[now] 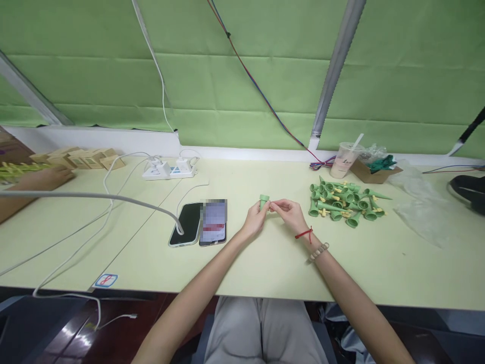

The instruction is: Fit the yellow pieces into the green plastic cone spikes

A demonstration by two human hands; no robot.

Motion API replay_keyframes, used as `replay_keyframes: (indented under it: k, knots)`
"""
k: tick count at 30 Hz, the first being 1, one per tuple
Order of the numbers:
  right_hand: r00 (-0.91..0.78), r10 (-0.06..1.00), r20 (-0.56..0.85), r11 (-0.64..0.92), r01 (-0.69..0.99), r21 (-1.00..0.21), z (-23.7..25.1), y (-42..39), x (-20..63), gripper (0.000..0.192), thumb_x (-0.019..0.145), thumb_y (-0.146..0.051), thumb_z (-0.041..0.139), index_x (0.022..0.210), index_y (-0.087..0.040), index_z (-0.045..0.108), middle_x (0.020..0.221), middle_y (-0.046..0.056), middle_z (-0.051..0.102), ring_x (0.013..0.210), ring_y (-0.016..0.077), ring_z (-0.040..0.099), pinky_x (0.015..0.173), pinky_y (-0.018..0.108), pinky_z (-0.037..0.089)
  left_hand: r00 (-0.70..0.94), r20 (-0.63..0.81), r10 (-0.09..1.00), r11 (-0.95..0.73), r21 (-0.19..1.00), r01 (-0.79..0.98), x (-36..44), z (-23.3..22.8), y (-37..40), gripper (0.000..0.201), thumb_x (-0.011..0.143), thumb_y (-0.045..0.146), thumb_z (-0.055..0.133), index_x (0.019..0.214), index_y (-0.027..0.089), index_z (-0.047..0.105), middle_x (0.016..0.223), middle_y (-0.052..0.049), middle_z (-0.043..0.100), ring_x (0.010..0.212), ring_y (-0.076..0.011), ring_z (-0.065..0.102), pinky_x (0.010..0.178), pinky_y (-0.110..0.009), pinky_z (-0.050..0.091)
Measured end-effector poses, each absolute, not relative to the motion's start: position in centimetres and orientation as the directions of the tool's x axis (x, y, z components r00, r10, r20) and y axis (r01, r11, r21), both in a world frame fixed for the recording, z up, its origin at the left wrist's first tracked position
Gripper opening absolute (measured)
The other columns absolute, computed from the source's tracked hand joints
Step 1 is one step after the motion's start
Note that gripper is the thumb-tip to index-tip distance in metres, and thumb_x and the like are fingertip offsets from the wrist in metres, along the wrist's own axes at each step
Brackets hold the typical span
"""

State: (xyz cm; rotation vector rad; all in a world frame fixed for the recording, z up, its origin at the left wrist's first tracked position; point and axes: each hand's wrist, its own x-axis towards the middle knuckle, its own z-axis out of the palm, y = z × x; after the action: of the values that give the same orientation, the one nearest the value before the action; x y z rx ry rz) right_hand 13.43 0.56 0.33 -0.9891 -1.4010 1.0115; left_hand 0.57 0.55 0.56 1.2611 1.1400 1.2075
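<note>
Basically, grey trousers point(261, 331) come first, just below the front edge of the worktop point(265, 275). Nr that edge, L of centre, sits a no. tag point(106, 280).

Farther in, about midway btwn front & rear edges, L hand point(254, 218) is curled round a green cone point(264, 198), wide end toward the rear edge. R hand point(290, 215), w/ red string point(309, 234) & bracelet point(319, 252) at the wrist, has its fingertips bunched by the L thumb; can't tell if that pinch is fully closed or has hold of anything, too small.

L of the hands, 2 phones side by side: dark one point(188, 220), lit one point(212, 222). A grey cable point(87, 194) comes in from L, its end over the dark one.

R of the hands, a pile point(354, 221) of green cones w/ yellow bits; clear film point(420, 217) beyond, toward the R end.

Along the rear edge, L to R: co-worker's hand point(56, 177) nr the far L corner, blocks point(91, 159), power strip point(172, 173), cup point(343, 162), box point(369, 173) w/ dark green stuff. Behind it all, green cloth point(273, 30) w/ red & blue wires point(257, 87).
</note>
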Motion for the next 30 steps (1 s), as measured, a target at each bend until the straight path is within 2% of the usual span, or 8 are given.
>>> replay_keyframes:
  k: [4,7,10,14,19,21,24,30]
  knots:
    - [-0.016,0.930,0.368,0.368,0.087,-0.926,0.1,0.6,13.4,0.028,0.064,-0.039,0.069,0.079,-0.016,0.065,0.085,0.008,0.068,0.081,0.0183,0.064,0.084,0.035,0.049,0.081,0.077,0.994,-0.078,0.997,0.014,0.5,0.5,0.6,0.033,0.071,0.049,0.055,0.071,0.016,0.056,0.048,0.003,0.047,0.053,-0.0112,0.049,0.050,-0.020,0.036]
    - [-0.053,0.952,0.301,0.305,0.103,-0.947,0.0,0.6,13.4,0.033,0.064,-0.042,0.069,0.084,-0.016,0.066,0.084,0.008,0.069,0.077,0.0182,0.064,0.078,0.034,0.052,0.068,0.068,0.995,-0.070,0.997,0.020,0.4,0.6,0.6,0.034,0.072,0.049,0.054,0.070,0.016,0.056,0.048,0.002,0.047,0.054,-0.0116,0.050,0.050,-0.020,0.036]
    - [-0.106,0.970,0.217,0.225,0.064,-0.972,-0.1,0.6,13.3,0.032,0.063,-0.044,0.068,0.077,-0.015,0.066,0.076,0.008,0.069,0.072,0.0192,0.065,0.074,0.034,0.053,0.065,0.068,0.996,-0.070,0.997,0.039,0.3,0.7,0.7,0.036,0.072,0.051,0.053,0.068,0.016,0.055,0.049,0.002,0.048,0.054,-0.0119,0.050,0.050,-0.020,0.036]
    - [-0.110,0.974,0.197,0.197,-0.004,-0.980,0.1,0.7,13.4,0.034,0.064,-0.043,0.068,0.082,-0.015,0.067,0.082,0.008,0.070,0.077,0.0190,0.066,0.078,0.035,0.051,0.079,0.104,0.991,-0.109,0.992,0.062,0.3,0.7,0.8,0.036,0.072,0.051,0.053,0.069,0.016,0.056,0.052,0.001,0.051,0.059,-0.0129,0.051,0.053,-0.021,0.038]
    - [-0.064,0.970,0.234,0.237,0.047,-0.970,0.3,0.8,13.7,0.036,0.059,-0.041,0.071,0.085,-0.016,0.067,0.090,0.008,0.069,0.084,0.0191,0.064,0.077,0.033,0.052,0.068,0.187,0.980,-0.194,0.975,0.111,0.3,0.2,1.2,0.037,0.075,0.050,0.049,0.077,0.014,0.059,0.069,-0.003,0.060,0.071,-0.0145,0.053,0.064,-0.022,0.040]
    - [-0.081,0.974,0.212,0.216,0.045,-0.975,0.2,0.8,13.8,0.037,0.063,-0.043,0.068,0.088,-0.017,0.067,0.093,0.008,0.069,0.084,0.0187,0.064,0.076,0.033,0.052,0.071,0.219,0.973,-0.228,0.962,0.153,0.3,0.0,1.3,0.036,0.077,0.048,0.047,0.076,0.014,0.060,0.074,-0.003,0.061,0.072,-0.0143,0.053,0.068,-0.023,0.039]
    - [-0.100,0.979,0.176,0.182,0.053,-0.982,0.1,0.9,13.9,0.035,0.067,-0.045,0.065,0.085,-0.015,0.068,0.089,0.010,0.070,0.078,0.0180,0.065,0.076,0.035,0.052,0.081,0.217,0.973,-0.229,0.951,0.210,0.1,-0.3,1.5,0.034,0.078,0.046,0.047,0.072,0.014,0.059,0.072,-0.003,0.060,0.069,-0.0137,0.052,0.067,-0.023,0.037]
    - [-0.106,0.980,0.169,0.178,0.074,-0.981,0.1,0.9,13.9,0.036,0.066,-0.045,0.065,0.085,-0.015,0.068,0.085,0.010,0.070,0.079,0.0192,0.065,0.076,0.035,0.051,0.061,0.206,0.977,-0.214,0.955,0.207,0.1,-0.5,1.5,0.036,0.076,0.049,0.047,0.069,0.015,0.057,0.067,-0.001,0.056,0.065,-0.0132,0.048,0.063,-0.023,0.035]
